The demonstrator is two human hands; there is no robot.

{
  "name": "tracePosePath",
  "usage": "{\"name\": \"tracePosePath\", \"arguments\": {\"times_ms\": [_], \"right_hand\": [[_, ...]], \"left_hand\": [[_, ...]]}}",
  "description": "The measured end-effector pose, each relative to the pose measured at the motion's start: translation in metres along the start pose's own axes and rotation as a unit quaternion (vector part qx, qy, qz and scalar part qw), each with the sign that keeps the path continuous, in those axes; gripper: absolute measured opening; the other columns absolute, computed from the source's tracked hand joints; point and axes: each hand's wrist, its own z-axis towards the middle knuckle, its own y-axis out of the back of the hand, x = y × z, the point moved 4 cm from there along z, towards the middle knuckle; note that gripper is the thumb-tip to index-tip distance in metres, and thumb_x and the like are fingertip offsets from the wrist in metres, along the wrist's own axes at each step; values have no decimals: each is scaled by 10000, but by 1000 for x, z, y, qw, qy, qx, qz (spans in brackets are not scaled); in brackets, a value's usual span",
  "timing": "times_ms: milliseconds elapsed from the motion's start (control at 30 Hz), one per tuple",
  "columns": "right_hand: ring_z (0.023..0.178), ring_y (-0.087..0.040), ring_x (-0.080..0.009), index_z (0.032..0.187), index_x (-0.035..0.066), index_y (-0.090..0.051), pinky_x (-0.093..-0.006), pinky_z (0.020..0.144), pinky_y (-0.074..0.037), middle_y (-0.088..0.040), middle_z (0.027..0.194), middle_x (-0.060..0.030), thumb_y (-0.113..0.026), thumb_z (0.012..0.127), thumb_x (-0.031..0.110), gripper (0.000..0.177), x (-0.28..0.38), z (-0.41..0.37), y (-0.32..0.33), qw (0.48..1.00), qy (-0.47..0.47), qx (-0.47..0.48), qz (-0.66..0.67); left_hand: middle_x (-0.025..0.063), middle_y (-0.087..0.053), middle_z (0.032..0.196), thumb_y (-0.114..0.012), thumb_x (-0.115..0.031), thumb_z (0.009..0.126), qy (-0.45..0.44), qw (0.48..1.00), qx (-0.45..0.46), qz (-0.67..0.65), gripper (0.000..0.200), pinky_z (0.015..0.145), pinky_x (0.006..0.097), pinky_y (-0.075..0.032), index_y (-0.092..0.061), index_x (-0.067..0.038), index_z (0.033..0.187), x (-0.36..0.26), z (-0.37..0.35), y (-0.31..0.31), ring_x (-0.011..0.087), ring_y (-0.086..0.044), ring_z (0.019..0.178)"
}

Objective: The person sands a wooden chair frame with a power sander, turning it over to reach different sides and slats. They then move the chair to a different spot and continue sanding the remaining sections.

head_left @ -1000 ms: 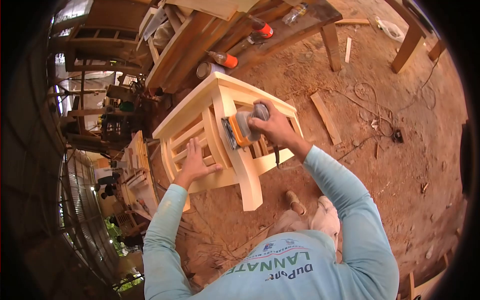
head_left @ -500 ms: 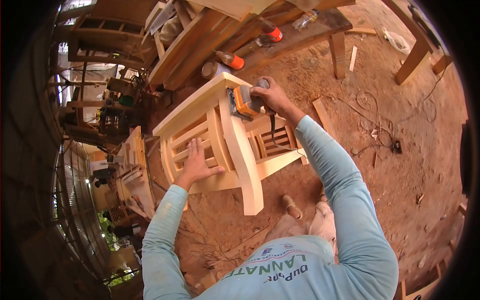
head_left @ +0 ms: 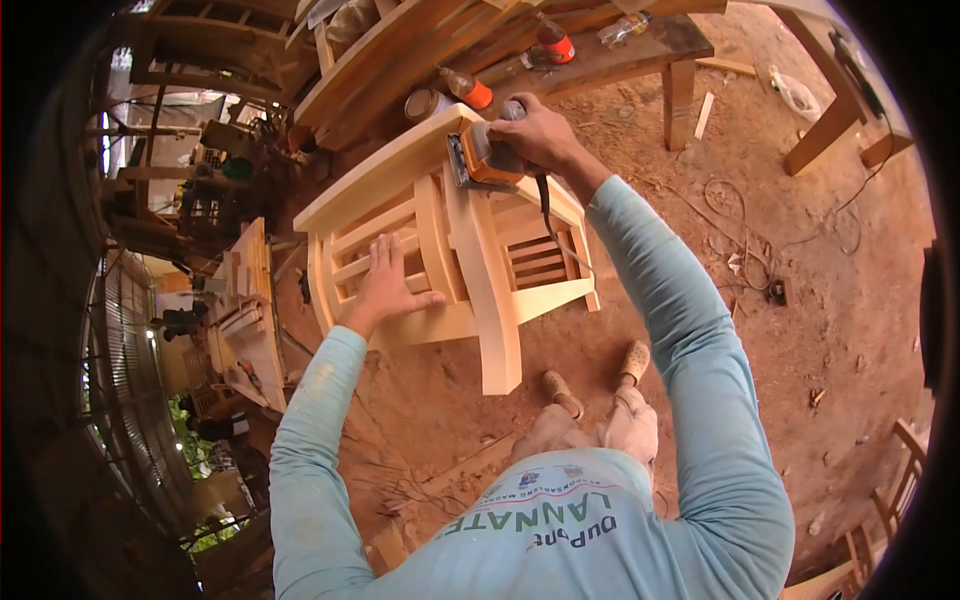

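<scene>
A pale, unpainted wooden chair (head_left: 484, 310) with a slatted back lies tipped in front of me. My right hand (head_left: 535, 135) is wrapped around the grey top of an orange power sander (head_left: 484, 158). The sander's dark pad rests against the chair's curved post, close to the top rail (head_left: 375, 175). From the sander a black cord (head_left: 547, 215) hangs down beside the chair. My left hand (head_left: 385, 288) lies flat over the back slats and a wide cross rail (head_left: 430, 325), fingers stretched and thumb out to the side.
Beyond the chair stands a wooden bench (head_left: 640, 60) holding stacked boards, red-labelled bottles (head_left: 555, 42) and a can (head_left: 425, 104). A cord (head_left: 745, 235) coils on the dirt floor at right. Left is a worktable (head_left: 245, 310) with wood pieces. My feet (head_left: 563, 390) are below the chair.
The whole scene has shifted upward in view, and more of my feet shows. The sander has turned slightly and stays near the same end of the post. My left hand keeps its place on the chair.
</scene>
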Motion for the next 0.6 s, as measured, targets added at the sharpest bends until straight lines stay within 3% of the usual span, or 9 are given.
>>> {"name": "tracePosePath", "arguments": {"times_ms": [100,233,300,433,600], "right_hand": [[991,-743,-384,1434,94,-549,-445,902,-603,-740,1137,-237,-742,758,570,849,23,-8,3,997,13,26,-77],[1061,-712,-414,1418,117,-560,-464,929,-588,-702,1194,-260,-728,775,544,790,35,-47,1,991,42,6,-129],[1128,-676,-433,1393,152,-582,-473,967,-559,-673,1269,-256,-731,765,483,725,31,-74,-4,987,53,-31,-148],[1136,-662,-435,1384,173,-592,-478,981,-548,-659,1245,-241,-729,774,471,693,38,-141,-8,984,36,-54,-168],[1142,-662,-458,1435,180,-553,-492,986,-548,-618,1292,-272,-714,811,481,710,36,-225,-19,977,9,-30,-213]], "left_hand": [[425,-145,1647,-723,-916,635,0,1000,-3,-3,1561,1289,547,-176,-94,124,1615,-3,-2,5,559,-132,1558],[411,-177,1648,-726,-904,652,-10,1000,-24,-1,1526,1291,526,-190,-129,118,1616,-3,-5,6,542,-160,1560],[399,-185,1653,-719,-904,660,-9,999,-32,13,1515,1287,524,-208,-132,112,1619,-3,-4,5,539,-174,1557],[385,-217,1652,-689,-921,670,-6,999,-31,20,1501,1272,524,-253,-145,102,1625,-8,-11,14,524,-207,1554],[384,-267,1634,-654,-944,679,-23,998,-52,11,1493,1249,547,-290,-171,108,1621,-6,-17,15,516,-270,1534]]}}
